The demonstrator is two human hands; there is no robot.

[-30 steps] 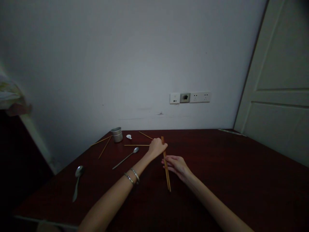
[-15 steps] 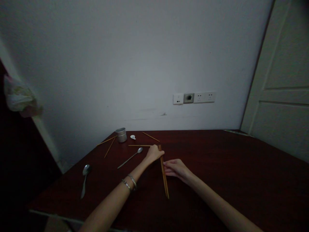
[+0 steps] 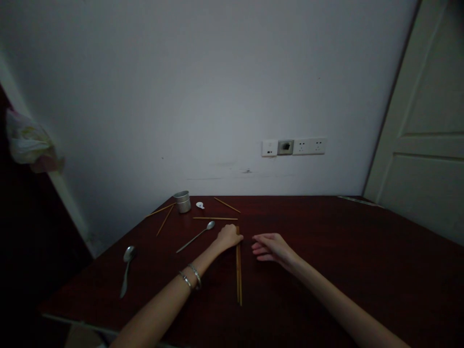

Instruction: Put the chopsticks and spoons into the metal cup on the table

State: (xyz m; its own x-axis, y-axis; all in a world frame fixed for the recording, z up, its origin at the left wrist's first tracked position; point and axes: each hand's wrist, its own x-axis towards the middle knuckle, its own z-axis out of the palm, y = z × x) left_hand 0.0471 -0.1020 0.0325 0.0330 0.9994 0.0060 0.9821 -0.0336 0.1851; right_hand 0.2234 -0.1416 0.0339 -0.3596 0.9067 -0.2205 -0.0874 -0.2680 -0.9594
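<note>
My left hand (image 3: 229, 237) is closed around the upper end of a small bundle of wooden chopsticks (image 3: 239, 273), which points down toward me. To the right of the bundle, my right hand (image 3: 268, 247) is apart from it, fingers spaced and nothing in them. A single chopstick (image 3: 215, 218) lies crosswise just beyond my left hand, and another chopstick (image 3: 226, 205) rests farther back. Left of my left hand is a long-handled spoon (image 3: 195, 237). Another spoon (image 3: 126, 270) lies nearer the table's left edge.
At the back left stands a metal cup (image 3: 182, 202), with two chopsticks (image 3: 165, 220) lying beside it. A small white spoon-like piece (image 3: 200, 205) is right of the cup. The dark red table (image 3: 326, 241) meets a wall with sockets (image 3: 309, 146).
My right hand has let go of the chopsticks and moved slightly right. My left hand has drawn the bundle a little toward me and left, turning it straighter.
</note>
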